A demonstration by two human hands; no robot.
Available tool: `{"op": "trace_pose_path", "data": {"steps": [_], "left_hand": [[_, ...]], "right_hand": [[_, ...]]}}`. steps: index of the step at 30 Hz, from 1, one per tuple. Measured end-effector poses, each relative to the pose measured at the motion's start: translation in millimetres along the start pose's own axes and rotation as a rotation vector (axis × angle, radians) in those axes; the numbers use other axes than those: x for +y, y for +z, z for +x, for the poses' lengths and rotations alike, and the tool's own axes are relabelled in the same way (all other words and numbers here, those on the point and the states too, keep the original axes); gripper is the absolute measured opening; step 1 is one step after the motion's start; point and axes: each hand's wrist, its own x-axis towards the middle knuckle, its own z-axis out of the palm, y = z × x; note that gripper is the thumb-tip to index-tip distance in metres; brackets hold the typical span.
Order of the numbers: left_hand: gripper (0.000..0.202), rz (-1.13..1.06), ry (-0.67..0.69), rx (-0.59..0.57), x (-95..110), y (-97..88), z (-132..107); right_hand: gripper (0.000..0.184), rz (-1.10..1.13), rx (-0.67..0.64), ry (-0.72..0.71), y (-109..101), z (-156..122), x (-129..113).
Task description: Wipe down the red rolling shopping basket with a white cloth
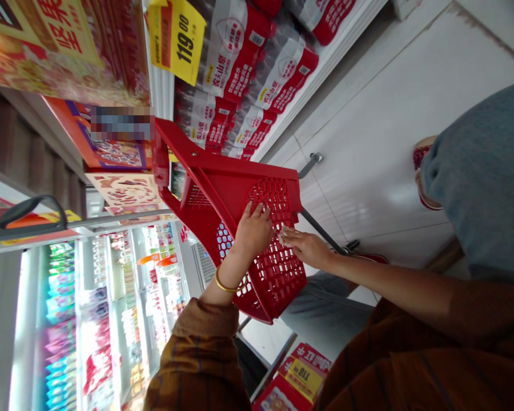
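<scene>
A red plastic shopping cart (223, 177) with mesh walls stands in front of me; the view is turned sideways. My left hand (255, 231), with a gold bangle (231, 285) at the wrist, lies over the cart's mesh side with its fingers stretched out. Close beside it is my right hand (306, 246), its fingers drawn together near the mesh. A small whitish bit (285, 235) shows at the right fingertips; I cannot make out what it is. Whether the fingertips touch the mesh is unclear.
Packs of red-labelled water bottles (282, 68) fill a low shelf beside the cart, under a yellow price tag (177, 43). Boxed goods (124, 188) stack up beyond. Packaged goods (98, 342) line bright shelves. A pale tiled floor (381, 142) lies below, with a denim-clad leg (488, 171).
</scene>
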Motion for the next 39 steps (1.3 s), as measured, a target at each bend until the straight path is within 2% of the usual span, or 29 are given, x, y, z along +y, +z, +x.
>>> {"op": "trace_pose_path", "data": {"steps": [3,6,12,15,18,23,29,33,39], "left_hand": [[0.031,0.023,0.042,-0.008,-3,1.5,5],[0.030,0.023,0.080,-0.018,-6,2.7,12],[0.031,0.005,0.045,0.009,-14,12.6,23],[0.034,-0.001,0.042,-0.024,-16,15.3,25],[0.033,0.027,0.038,-0.041,-15,14.3,27],[0.036,0.043,0.024,-0.074,-12,14.4,28],[0.039,0.021,0.027,-0.019,-11,13.2,28],[0.035,0.047,0.011,-0.058,-8,7.1,28],[0.031,0.060,0.038,-0.077,-11,3.3,24]], "right_hand": [[0.041,-0.025,-0.009,0.008,-2,-3,3],[0.040,-0.016,0.082,0.077,-8,9,13],[0.061,0.052,0.388,0.204,-17,76,44],[0.064,0.080,0.382,0.226,-12,106,57],[0.068,0.105,0.320,0.235,-3,116,62],[0.073,0.077,0.271,0.189,3,97,54],[0.065,0.051,0.227,0.143,9,65,37],[0.066,0.023,0.194,0.119,13,45,29],[0.054,-0.026,0.132,0.093,8,23,26]]}}
